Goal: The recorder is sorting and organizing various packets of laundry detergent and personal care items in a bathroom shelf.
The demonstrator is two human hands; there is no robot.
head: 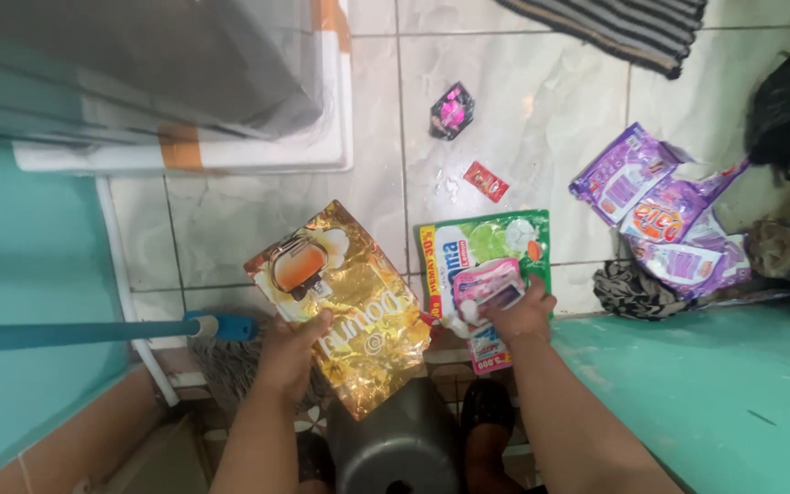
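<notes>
Fingers (317, 322) of the left hand (291, 352) are clamped on the lower edge of a crinkled gold foil refill pouch (349, 302), thumb on the printed face, the other digits hidden behind it; the pouch is held in the air, tilted, above a dark grey plastic stool (404, 444). Fingers (534, 291) of the right hand (520, 316) are together, pinching a small pink sachet (486, 288) and what looks like a bit of white torn wrapper (461, 318) at its corner; this sachet is held just over a green and white flat pouch (482, 245) that lies on the pale marble-pattern floor tiles (523, 101). Judgement: both packets look empty or nearly so, so light, limp and crackly; the foil is slick, and an edge or corner pinch, as now, should serve best, since the middle would only buckle. Farther out on the tiles: a small black and pink sachet (452, 111), a small red sachet (485, 181), and a heap of purple pouches (660, 215) to the right. A blue mop handle (75, 335) crosses the left, beside the teal painted ledge (724, 393). A striped grey mat (633, 27) lies at the top.
</notes>
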